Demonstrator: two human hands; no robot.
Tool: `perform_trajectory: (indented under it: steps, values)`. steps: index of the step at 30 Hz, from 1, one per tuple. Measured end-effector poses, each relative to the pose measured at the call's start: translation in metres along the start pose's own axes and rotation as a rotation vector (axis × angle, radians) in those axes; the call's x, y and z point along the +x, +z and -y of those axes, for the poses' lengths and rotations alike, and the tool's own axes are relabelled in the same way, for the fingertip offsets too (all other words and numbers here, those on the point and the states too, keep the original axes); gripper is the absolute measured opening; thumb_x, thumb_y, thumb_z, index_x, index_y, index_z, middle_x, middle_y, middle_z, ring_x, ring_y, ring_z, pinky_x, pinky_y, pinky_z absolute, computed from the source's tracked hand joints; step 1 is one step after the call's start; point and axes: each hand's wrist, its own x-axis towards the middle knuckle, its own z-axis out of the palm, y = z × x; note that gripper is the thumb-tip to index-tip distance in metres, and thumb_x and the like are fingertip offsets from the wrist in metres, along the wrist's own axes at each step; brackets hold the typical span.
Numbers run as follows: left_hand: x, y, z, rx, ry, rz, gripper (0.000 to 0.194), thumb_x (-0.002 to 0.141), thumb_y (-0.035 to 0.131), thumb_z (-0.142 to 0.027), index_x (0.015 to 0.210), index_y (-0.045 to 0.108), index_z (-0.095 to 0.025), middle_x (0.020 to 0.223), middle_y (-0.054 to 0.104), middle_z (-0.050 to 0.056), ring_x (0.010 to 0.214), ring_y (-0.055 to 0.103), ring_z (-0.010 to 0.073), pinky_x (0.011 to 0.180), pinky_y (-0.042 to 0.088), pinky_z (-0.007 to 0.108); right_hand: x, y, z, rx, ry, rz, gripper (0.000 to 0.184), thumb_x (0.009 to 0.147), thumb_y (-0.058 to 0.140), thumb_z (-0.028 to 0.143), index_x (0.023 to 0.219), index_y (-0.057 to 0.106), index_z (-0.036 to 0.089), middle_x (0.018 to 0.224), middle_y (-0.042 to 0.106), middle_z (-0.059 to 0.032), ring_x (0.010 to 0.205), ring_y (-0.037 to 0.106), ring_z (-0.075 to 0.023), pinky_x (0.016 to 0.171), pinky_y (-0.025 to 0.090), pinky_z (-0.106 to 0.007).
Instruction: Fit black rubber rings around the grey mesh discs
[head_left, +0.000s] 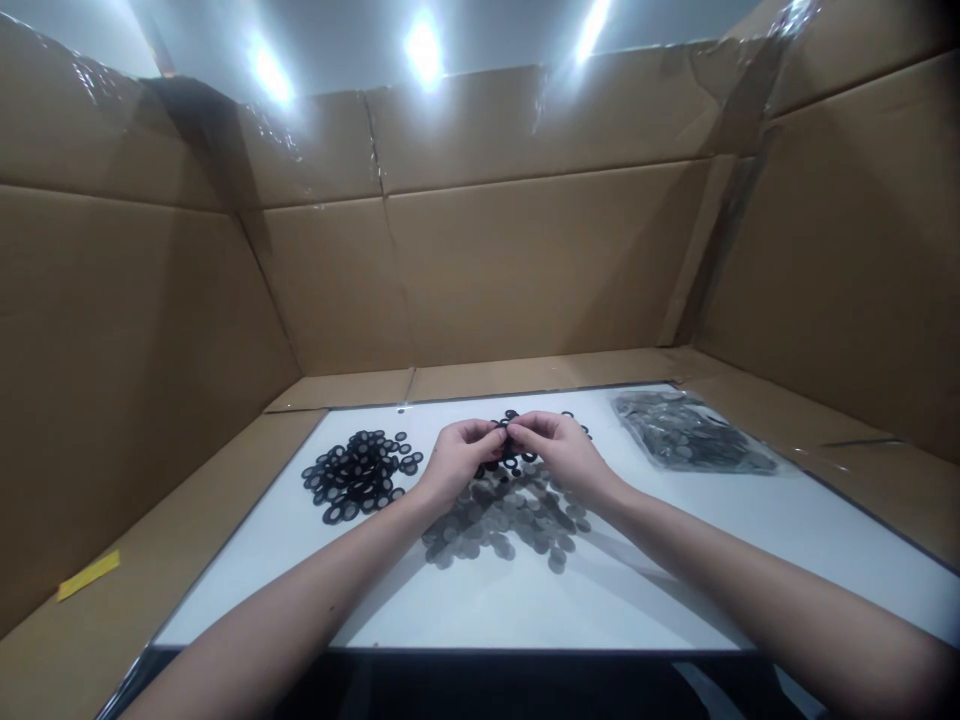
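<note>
Above the middle of the white board, my left hand [456,458] and my right hand [564,452] meet fingertip to fingertip. Both are closed in a pinch on a small black ring [508,430], mostly covered by the fingers. Loose black rings [511,463] lie around and behind the fingertips. Just below the hands spreads a heap of thin, translucent grey discs [517,520]. To the left of my left hand is a pile of black rings with pale grey centres [356,475]. Whether a disc sits in the held ring is hidden.
A clear plastic bag [690,432] full of grey discs lies at the right on the white board [420,615]. Tall cardboard walls [540,270] enclose the back and both sides. A strip of yellow tape [88,576] is stuck on the cardboard at left.
</note>
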Motion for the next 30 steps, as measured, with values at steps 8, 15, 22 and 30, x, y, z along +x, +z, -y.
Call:
perform_trajectory:
  steps: [8, 15, 22, 30]
  values:
    - [-0.001, 0.001, -0.002, -0.013, 0.058, 0.034, 0.029, 0.071, 0.067, -0.039, 0.082, 0.066, -0.012, 0.081, 0.067, 0.006, 0.077, 0.061, 0.0146, 0.076, 0.048, 0.027, 0.006, -0.004, -0.007, 0.222, 0.104, 0.088, 0.025, 0.071, 0.067, 0.038, 0.075, 0.065, 0.014, 0.074, 0.063, -0.0036, 0.071, 0.058, -0.0133, 0.074, 0.046, -0.028]
    - [-0.002, 0.0, -0.003, 0.016, -0.003, 0.04, 0.03, 0.071, 0.066, -0.04, 0.083, 0.066, -0.012, 0.081, 0.066, 0.007, 0.077, 0.061, 0.0151, 0.076, 0.049, 0.028, 0.007, -0.007, -0.009, 0.265, 0.179, 0.125, 0.023, 0.068, 0.07, 0.037, 0.075, 0.066, 0.014, 0.075, 0.064, -0.0045, 0.07, 0.059, -0.0136, 0.073, 0.046, -0.027]
    - [-0.002, 0.001, 0.0, -0.002, -0.031, -0.004, 0.031, 0.069, 0.068, -0.042, 0.076, 0.065, -0.012, 0.076, 0.065, 0.007, 0.075, 0.062, 0.0161, 0.075, 0.05, 0.03, 0.004, -0.002, -0.005, 0.167, 0.117, 0.066, 0.025, 0.068, 0.068, 0.039, 0.072, 0.065, 0.015, 0.067, 0.062, -0.0011, 0.064, 0.056, -0.0124, 0.07, 0.045, -0.027]
    - [0.001, 0.0, 0.002, -0.005, -0.055, -0.017, 0.028, 0.069, 0.069, -0.038, 0.072, 0.063, -0.011, 0.074, 0.064, 0.007, 0.074, 0.063, 0.0165, 0.076, 0.051, 0.032, 0.004, -0.002, -0.006, 0.056, 0.084, 0.053, 0.027, 0.069, 0.066, 0.042, 0.07, 0.063, 0.014, 0.066, 0.061, -0.0016, 0.065, 0.056, -0.0138, 0.067, 0.045, -0.028]
